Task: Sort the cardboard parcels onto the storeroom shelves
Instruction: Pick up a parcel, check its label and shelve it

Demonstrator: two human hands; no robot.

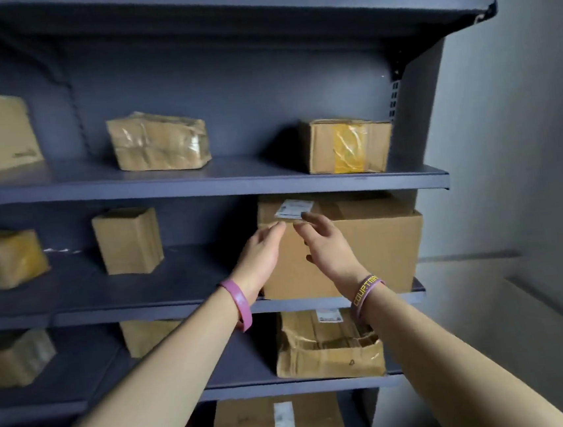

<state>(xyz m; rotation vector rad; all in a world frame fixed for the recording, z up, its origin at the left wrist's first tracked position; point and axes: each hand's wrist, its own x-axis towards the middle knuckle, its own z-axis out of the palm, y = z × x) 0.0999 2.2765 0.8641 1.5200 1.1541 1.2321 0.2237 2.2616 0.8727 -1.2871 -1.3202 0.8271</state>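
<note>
Head view. A dark blue metal shelving unit fills the frame, several tiers carrying cardboard parcels set well apart.

The large parcel sits on the middle shelf at about 3 o'clock from frame centre, against the unit's right-hand upright. It nearly fills the height of its bay, its top close under the shelf above. A white label lies on its top face, near the front edge. The parcel appears squared to the shelf front, which suggests it has been seated there as its sorted place.

The left hand is in front of the parcel's left front corner, fingers straight and together, gripping nothing. The right hand is just beside it at 3 o'clock, fingers relaxed and slightly spread in front of the front face, also gripping nothing. Whether either hand touches the cardboard cannot be told. Both wrists carry bands.

Judgement: the flat, unclamped hands suit pushing or steadying the parcel rather than lifting it.

A small upright parcel stands at 9 o'clock on the same shelf. A crumpled parcel lies directly below, at 6 o'clock.
</note>
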